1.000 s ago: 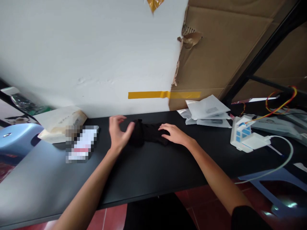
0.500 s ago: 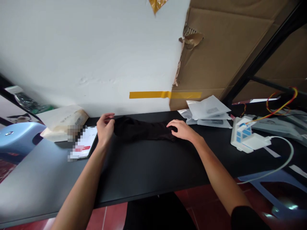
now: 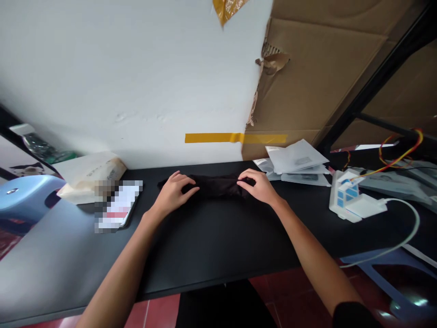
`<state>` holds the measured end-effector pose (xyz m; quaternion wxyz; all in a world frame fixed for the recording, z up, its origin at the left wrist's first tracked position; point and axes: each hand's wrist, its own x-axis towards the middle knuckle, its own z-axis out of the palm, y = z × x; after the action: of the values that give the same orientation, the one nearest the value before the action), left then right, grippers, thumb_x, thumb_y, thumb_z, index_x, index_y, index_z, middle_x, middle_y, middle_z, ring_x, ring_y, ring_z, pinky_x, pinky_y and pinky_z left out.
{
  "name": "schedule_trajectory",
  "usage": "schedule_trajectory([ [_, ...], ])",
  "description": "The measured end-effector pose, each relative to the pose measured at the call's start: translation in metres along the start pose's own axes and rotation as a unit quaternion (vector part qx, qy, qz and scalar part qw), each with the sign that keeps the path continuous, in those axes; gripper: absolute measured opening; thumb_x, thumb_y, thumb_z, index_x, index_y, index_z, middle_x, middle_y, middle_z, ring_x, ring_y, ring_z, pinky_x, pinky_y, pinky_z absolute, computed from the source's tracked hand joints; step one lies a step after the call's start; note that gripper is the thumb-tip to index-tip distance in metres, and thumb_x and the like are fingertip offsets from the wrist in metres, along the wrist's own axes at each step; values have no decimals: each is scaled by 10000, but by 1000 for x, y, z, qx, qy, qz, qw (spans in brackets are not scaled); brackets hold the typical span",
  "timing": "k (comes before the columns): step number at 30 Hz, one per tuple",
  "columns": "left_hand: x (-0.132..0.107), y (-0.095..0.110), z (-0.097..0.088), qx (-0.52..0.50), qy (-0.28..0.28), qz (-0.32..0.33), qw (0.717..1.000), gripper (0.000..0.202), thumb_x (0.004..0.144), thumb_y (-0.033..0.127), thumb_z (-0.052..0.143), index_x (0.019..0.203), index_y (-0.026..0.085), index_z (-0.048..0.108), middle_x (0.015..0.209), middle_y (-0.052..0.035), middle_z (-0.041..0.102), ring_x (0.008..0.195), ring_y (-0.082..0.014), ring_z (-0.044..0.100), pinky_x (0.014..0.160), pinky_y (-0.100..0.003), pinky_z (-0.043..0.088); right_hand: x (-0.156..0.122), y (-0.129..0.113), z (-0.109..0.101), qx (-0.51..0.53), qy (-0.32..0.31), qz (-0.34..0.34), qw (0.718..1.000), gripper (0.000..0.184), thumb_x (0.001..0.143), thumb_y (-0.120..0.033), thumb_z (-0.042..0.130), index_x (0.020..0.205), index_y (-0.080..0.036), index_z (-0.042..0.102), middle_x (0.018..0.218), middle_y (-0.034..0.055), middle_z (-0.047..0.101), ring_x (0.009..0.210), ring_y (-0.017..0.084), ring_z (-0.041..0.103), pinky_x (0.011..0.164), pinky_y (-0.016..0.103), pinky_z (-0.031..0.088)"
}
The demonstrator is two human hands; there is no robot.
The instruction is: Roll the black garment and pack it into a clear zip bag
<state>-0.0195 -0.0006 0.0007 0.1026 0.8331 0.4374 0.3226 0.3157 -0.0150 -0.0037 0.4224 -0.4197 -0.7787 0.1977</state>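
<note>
A black piece of cloth (image 3: pixel 215 186) lies stretched out along the back of the black table (image 3: pixel 211 241), close to the white wall. My left hand (image 3: pixel 174 193) lies flat on its left end with the fingers stretched out. My right hand (image 3: pixel 257 184) rests on its right end, fingers curled down onto the fabric. Both hands press the cloth against the tabletop.
A phone (image 3: pixel 118 207) lies left of the cloth, beside a cream padded bag (image 3: pixel 87 175). Grey plastic mailers (image 3: pixel 295 159) are stacked at the back right. A white power strip (image 3: pixel 351 198) with a cable sits further right. Cardboard (image 3: pixel 314 68) leans behind.
The left hand drew the cloth's left end outward, stretching it long, then came back in and laid flat on it. The right hand stayed on the right end.
</note>
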Motion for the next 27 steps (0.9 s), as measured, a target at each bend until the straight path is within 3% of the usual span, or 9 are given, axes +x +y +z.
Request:
schedule_trajectory([
  [2, -2, 8, -13, -100, 6, -42, 994, 325, 905, 522, 616, 824, 228, 727, 627, -16, 671, 581, -184, 640, 738, -348, 572, 0, -8, -7, 107, -34, 34, 993, 165, 911, -371, 672, 855, -219, 705, 895, 44, 714, 802, 194, 672, 780, 335, 518],
  [4, -3, 18, -22, -188, -17, -93, 978, 398, 949, 541, 545, 820, 211, 728, 448, 22, 540, 366, -138, 492, 461, -266, 443, -1, -11, -13, 200, -120, 74, 970, 262, 938, -440, 614, 853, -206, 693, 845, 33, 711, 615, 150, 637, 652, 303, 497],
  [6, -3, 23, -25, -212, -6, -119, 970, 426, 956, 547, 530, 795, 206, 729, 385, 41, 461, 293, -116, 389, 377, -250, 325, -3, -9, -14, 203, -164, 110, 959, 287, 954, -457, 572, 911, -200, 693, 807, 15, 703, 468, 106, 551, 548, 272, 439],
  [10, -1, 15, -12, -38, 61, -41, 997, 277, 883, 484, 650, 915, 235, 766, 727, -47, 721, 669, -208, 677, 651, -310, 535, -6, 8, -8, -57, -132, 101, 984, 341, 801, -286, 734, 1138, -238, 714, 679, -44, 633, 541, 119, 540, 562, 244, 382],
  [12, 0, 4, -1, 62, 16, 12, 998, 384, 830, 469, 698, 1153, 267, 743, 1167, -99, 742, 1095, -309, 678, 949, -431, 530, -8, 17, -3, -154, -137, 92, 974, 473, 776, -217, 737, 1245, -252, 693, 659, -47, 627, 604, 139, 563, 605, 250, 391],
  [14, -2, -5, 9, 122, -46, 25, 991, 483, 837, 464, 681, 1282, 278, 688, 1370, -111, 657, 1278, -348, 587, 1084, -514, 445, -8, 24, 0, -200, -136, 97, 966, 392, 828, -208, 692, 1217, -251, 711, 681, -30, 649, 629, 147, 579, 621, 257, 397],
  [20, -2, -2, 5, 134, -133, -20, 982, 322, 997, 413, 473, 1048, 232, 734, 1044, -82, 759, 955, -264, 702, 876, -378, 525, -4, 23, -2, -164, -93, 64, 980, 121, 906, -218, 619, 838, -226, 719, 716, 3, 657, 649, 153, 614, 625, 260, 443],
  [25, 0, 16, -8, 173, 97, -72, 978, 328, 1017, 412, 468, 1153, 219, 695, 1123, -92, 725, 1019, -271, 659, 887, -373, 504, 0, 13, 0, 53, 165, 89, 981, 244, 981, -429, 551, 1083, -219, 619, 958, 49, 710, 626, 151, 696, 601, 275, 548],
  [27, 0, 24, -4, 206, 140, -60, 967, 330, 1026, 373, 448, 1188, 218, 690, 1186, -107, 700, 1088, -282, 637, 928, -393, 492, -1, 7, 9, 45, 196, 57, 978, 221, 980, -411, 563, 1083, -222, 615, 991, 62, 714, 667, 164, 719, 617, 286, 565],
])
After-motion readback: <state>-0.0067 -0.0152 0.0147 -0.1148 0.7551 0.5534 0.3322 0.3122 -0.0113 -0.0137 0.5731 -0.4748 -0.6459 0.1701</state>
